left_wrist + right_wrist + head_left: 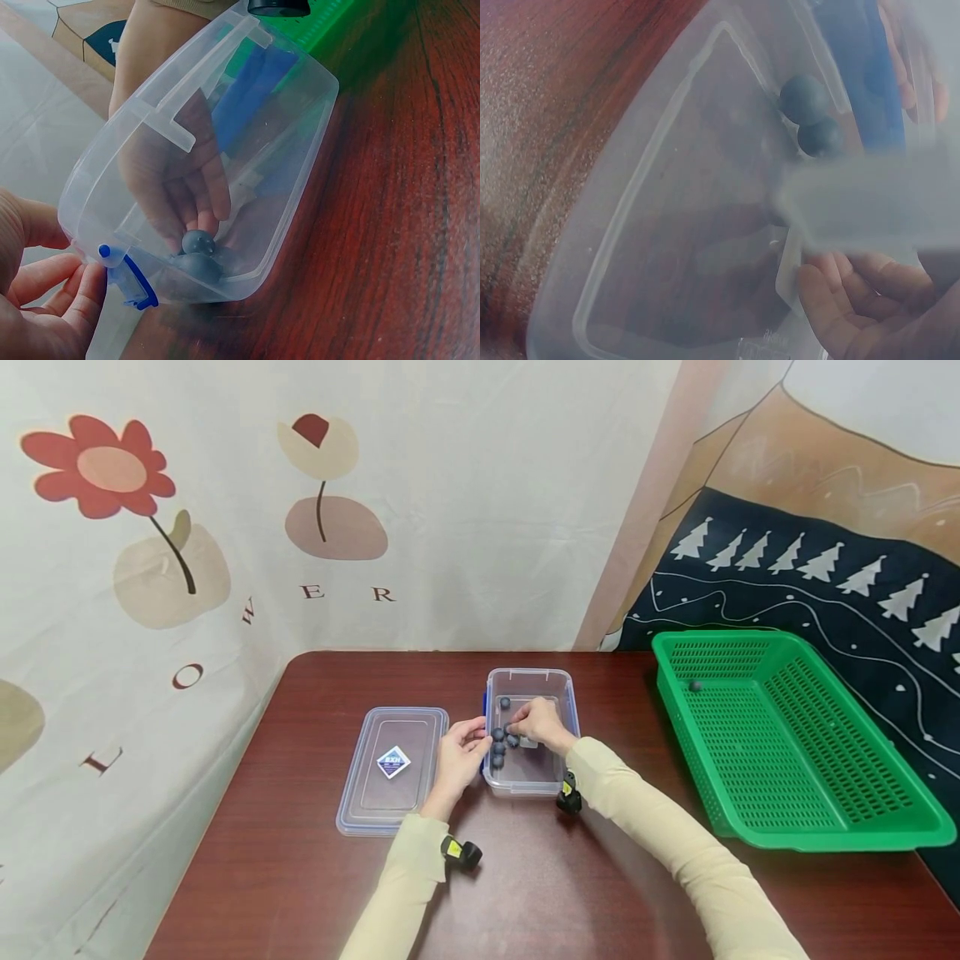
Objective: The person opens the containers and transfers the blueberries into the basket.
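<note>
A clear plastic box [536,770] with blue side clips stands uncovered on the table. Several dark blueberries [498,749] lie along its left side. My left hand [456,762] holds the box's left side, thumb and fingers at the rim beside a blue clip [135,281] in the left wrist view. Reaching inside, my right hand [542,723] has its fingertips pinched on a blueberry [199,242] low in the box. Two blueberries [805,99] show near the wall in the right wrist view, where blurred plastic hides part of the right hand.
Left of the box lies its clear lid [367,806], with a blue and white label [393,762]. A green slotted basket [783,760] stands at the right with one blueberry [695,686] in its far left corner. Printed curtains hang behind the brown table [270,860].
</note>
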`<state>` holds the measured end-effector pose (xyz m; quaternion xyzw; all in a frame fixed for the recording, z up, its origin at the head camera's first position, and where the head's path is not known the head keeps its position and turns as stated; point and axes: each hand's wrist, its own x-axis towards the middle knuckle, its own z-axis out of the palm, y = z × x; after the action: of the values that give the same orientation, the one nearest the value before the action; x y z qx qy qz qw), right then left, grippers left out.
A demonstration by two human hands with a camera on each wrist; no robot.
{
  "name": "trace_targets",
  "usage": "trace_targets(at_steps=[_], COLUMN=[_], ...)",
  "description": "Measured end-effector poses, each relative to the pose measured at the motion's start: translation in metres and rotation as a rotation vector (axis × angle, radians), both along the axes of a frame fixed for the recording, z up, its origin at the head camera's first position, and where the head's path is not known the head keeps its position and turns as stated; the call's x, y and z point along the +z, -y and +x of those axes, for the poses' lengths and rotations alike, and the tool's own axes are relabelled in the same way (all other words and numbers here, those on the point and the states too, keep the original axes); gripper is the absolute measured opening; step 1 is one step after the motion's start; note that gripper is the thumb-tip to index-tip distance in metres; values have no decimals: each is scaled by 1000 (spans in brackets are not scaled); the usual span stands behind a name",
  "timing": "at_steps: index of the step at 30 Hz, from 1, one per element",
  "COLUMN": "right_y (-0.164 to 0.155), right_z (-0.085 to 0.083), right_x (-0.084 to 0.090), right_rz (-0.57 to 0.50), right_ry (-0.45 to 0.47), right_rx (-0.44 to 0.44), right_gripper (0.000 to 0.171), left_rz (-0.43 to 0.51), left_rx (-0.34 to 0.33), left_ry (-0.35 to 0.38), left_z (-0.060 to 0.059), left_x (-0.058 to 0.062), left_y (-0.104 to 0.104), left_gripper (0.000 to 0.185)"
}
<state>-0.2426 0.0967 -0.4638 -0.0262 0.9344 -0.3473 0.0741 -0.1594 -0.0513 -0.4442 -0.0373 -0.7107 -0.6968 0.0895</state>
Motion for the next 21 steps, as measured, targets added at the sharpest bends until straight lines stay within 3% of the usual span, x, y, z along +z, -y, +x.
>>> trace_targets(at_steps=[21], right_y=[2], right_z=[2], right_x=[4], right_rz=[-39], right_ry=[53], right_rx=[-63], right_gripper=[11], left_rz=[-9], left_rx=[6], left_ry=[-15], left_z=[0], left_x=[-2], left_y=[0], left_gripper=[31])
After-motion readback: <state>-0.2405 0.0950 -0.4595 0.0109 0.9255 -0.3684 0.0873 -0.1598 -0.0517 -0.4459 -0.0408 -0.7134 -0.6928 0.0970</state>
